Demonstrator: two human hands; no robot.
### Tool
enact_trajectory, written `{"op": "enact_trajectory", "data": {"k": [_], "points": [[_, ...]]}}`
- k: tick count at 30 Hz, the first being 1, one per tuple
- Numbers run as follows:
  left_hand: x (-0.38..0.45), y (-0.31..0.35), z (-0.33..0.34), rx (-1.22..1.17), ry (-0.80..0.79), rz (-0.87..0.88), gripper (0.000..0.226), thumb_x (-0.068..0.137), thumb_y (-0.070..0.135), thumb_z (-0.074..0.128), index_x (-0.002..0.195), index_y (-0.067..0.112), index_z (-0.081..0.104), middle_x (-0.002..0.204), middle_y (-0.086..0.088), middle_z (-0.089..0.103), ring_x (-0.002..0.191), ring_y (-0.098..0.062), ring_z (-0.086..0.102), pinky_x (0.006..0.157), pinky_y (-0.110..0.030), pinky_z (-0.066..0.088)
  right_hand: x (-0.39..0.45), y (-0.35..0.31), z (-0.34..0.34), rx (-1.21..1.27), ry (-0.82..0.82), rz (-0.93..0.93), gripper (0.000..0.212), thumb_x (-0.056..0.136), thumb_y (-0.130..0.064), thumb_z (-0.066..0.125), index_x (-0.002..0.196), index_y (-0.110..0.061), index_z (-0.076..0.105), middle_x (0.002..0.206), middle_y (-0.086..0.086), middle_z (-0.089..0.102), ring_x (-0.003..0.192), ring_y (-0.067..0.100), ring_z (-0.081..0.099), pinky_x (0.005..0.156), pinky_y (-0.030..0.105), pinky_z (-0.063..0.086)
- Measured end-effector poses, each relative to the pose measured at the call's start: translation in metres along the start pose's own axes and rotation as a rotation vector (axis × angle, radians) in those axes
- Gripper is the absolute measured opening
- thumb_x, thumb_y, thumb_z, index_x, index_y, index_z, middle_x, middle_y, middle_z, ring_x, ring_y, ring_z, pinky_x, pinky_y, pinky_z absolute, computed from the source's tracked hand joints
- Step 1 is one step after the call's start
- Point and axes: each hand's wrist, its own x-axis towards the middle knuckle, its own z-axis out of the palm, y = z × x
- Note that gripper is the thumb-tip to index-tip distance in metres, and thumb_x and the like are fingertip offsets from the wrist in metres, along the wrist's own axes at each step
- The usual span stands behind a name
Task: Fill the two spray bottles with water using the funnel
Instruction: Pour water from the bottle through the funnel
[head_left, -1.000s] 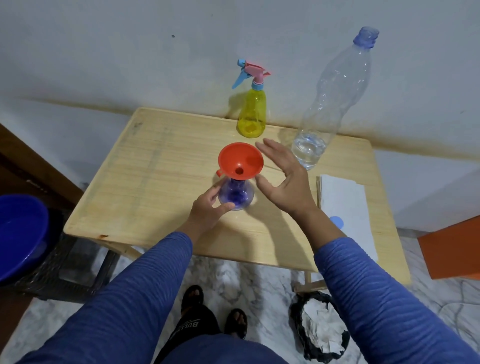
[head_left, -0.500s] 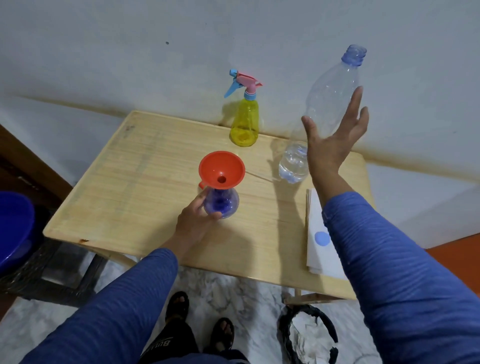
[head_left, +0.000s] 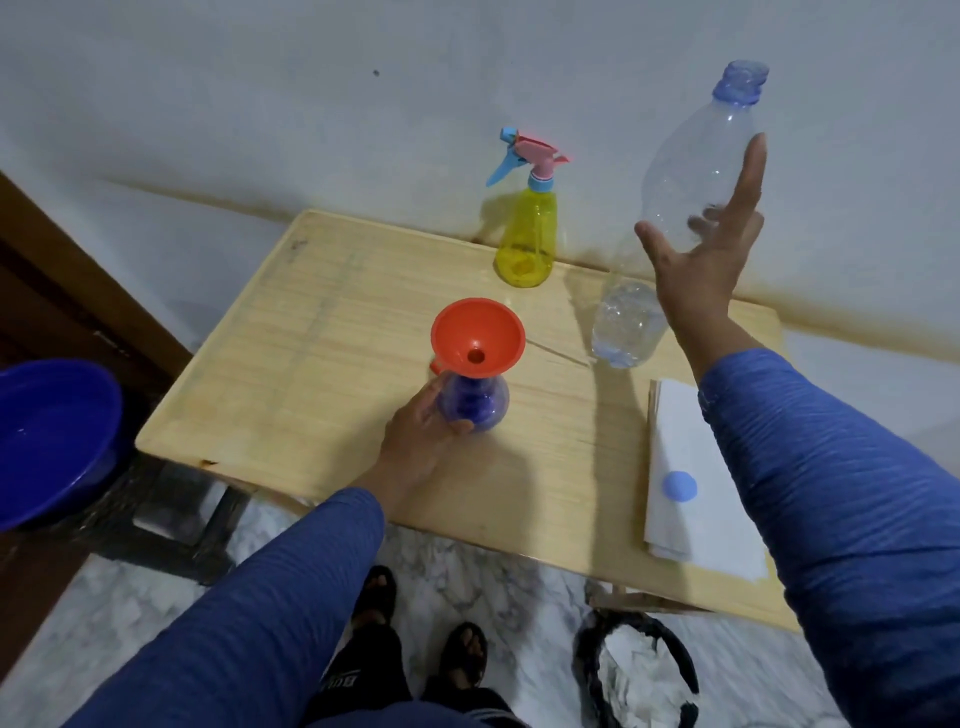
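Observation:
A red funnel (head_left: 477, 336) sits in the neck of a blue spray bottle (head_left: 480, 404) near the middle of the wooden table (head_left: 322, 364). My left hand (head_left: 421, 431) grips that blue bottle from the left. A yellow spray bottle (head_left: 525, 239) with a pink and blue trigger head stands at the back by the wall. To its right stands a tall clear water bottle (head_left: 685, 208), uncapped, with a little water at the bottom. My right hand (head_left: 701, 249) is spread wide around its middle, fingers behind it, thumb in front, not clamped tight.
A white folded cloth or paper stack (head_left: 691, 478) with a small blue cap (head_left: 679, 486) lies on the table's right side. A blue basin (head_left: 52, 431) sits on a low stand at left. A black waste bin (head_left: 639, 670) stands on the floor under the table's front edge.
My right hand left the funnel, rose to the back right and reached the clear water bottle, fingers now curling behind it. My left hand kept hold of the blue bottle.

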Motion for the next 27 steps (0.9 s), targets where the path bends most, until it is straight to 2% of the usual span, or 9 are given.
{"op": "enact_trajectory", "data": {"k": [2,5,8,11,17,20,24,25,27], "points": [[0.0,0.0,-0.001,0.002,-0.008,-0.004,0.063,0.068,0.028,0.076,0.114,0.054,0.042,0.112,0.017,0.057,0.108,-0.01,0.055,0.093,-0.032,0.046,-0.001,-0.005,-0.001,-0.023,-0.042,-0.053,0.103,0.07,-0.018,0.077,0.15,-0.023,0.012,0.108,0.005,0.037,0.086,-0.001,0.046,0.098,0.027,0.046],[0.001,0.0,-0.003,0.001,0.001,-0.003,0.06,0.064,0.034,0.077,0.11,0.057,0.047,0.107,0.024,0.059,0.103,-0.003,0.056,0.088,-0.029,0.048,-0.004,-0.017,-0.006,-0.059,-0.11,-0.127,0.105,0.07,-0.024,0.078,0.15,-0.024,0.01,0.11,0.006,0.04,0.085,0.001,0.048,0.091,0.029,0.05],[0.0,-0.002,-0.002,-0.005,0.045,0.017,0.064,0.072,0.02,0.078,0.125,0.039,0.049,0.111,0.02,0.057,0.108,-0.003,0.052,0.089,-0.021,0.042,-0.008,-0.031,-0.015,-0.077,-0.218,-0.187,0.108,0.069,-0.027,0.079,0.149,-0.032,0.006,0.121,0.008,0.048,0.092,0.017,0.056,0.082,0.015,0.047],[-0.002,-0.004,0.001,-0.022,0.073,0.077,0.065,0.073,0.011,0.077,0.13,0.028,0.049,0.115,0.015,0.056,0.111,-0.005,0.052,0.094,-0.019,0.037,-0.02,-0.042,-0.022,-0.105,-0.345,-0.263,0.109,0.068,-0.022,0.081,0.145,-0.037,0.006,0.123,0.01,0.051,0.095,0.019,0.056,0.076,0.003,0.041],[-0.004,-0.006,0.001,-0.047,0.073,0.07,0.059,0.071,0.016,0.079,0.114,0.042,0.048,0.106,0.023,0.056,0.105,-0.002,0.052,0.089,-0.017,0.035,-0.05,-0.06,-0.028,-0.169,-0.492,-0.342,0.106,0.065,-0.012,0.083,0.14,-0.043,0.015,0.121,0.02,0.044,0.093,0.025,0.056,0.089,0.031,0.048],[-0.003,-0.007,0.0,-0.047,0.065,0.069,0.057,0.07,0.019,0.079,0.111,0.044,0.048,0.107,0.02,0.057,0.106,-0.006,0.053,0.088,-0.02,0.037,-0.058,-0.063,-0.032,-0.216,-0.613,-0.366,0.106,0.064,-0.009,0.084,0.139,-0.043,0.018,0.113,0.021,0.045,0.089,0.026,0.061,0.087,0.03,0.049],[-0.001,-0.011,0.0,-0.026,0.074,0.067,0.056,0.067,0.029,0.08,0.105,0.052,0.046,0.107,0.02,0.055,0.108,-0.01,0.052,0.095,-0.029,0.042,-0.062,-0.067,-0.037,-0.316,-0.806,-0.349,0.107,0.063,-0.008,0.085,0.137,-0.048,0.019,0.106,0.017,0.046,0.086,0.023,0.061,0.077,0.007,0.045],[0.0,-0.012,0.0,-0.021,0.075,0.063,0.058,0.067,0.03,0.08,0.109,0.05,0.046,0.109,0.019,0.055,0.109,-0.01,0.051,0.097,-0.031,0.042,-0.063,-0.069,-0.038,-0.347,-0.851,-0.347,0.107,0.063,-0.008,0.084,0.136,-0.05,0.019,0.105,0.017,0.046,0.085,0.021,0.061,0.079,0.009,0.046],[0.002,-0.013,0.001,-0.015,0.077,0.054,0.065,0.067,0.031,0.081,0.121,0.044,0.047,0.113,0.018,0.054,0.11,-0.01,0.051,0.099,-0.033,0.042,-0.067,-0.073,-0.04,-0.394,-0.93,-0.336,0.107,0.064,-0.006,0.083,0.133,-0.055,0.018,0.104,0.014,0.045,0.084,0.019,0.06,0.084,0.024,0.049]]}}
